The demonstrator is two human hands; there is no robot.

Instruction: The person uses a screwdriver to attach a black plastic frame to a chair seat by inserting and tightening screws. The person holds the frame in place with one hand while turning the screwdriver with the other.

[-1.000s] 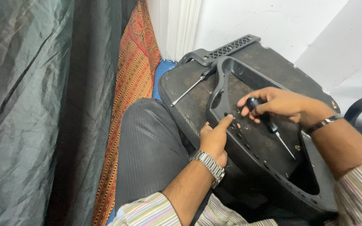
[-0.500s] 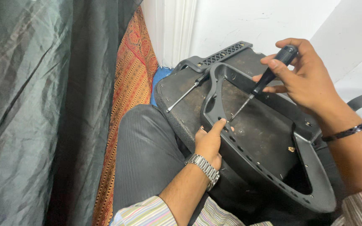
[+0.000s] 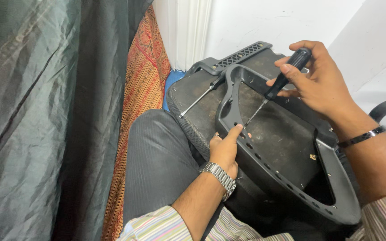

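Dark curtain and patterned cloth flank a lap-held chair seat base.
Nearest, the left hand, fingers curled, pinches a screw at the frame rim to steady it; farther, the right hand grips a black-handled screwdriver, tip angled down onto it. A second screwdriver lies beyond.

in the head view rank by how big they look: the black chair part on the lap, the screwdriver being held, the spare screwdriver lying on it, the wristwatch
1. black chair part, by far the largest.
2. and 3. held screwdriver in the right hand and spare screwdriver: they look about alike in length, so I won't rank them.
4. wristwatch on the left hand, smallest.
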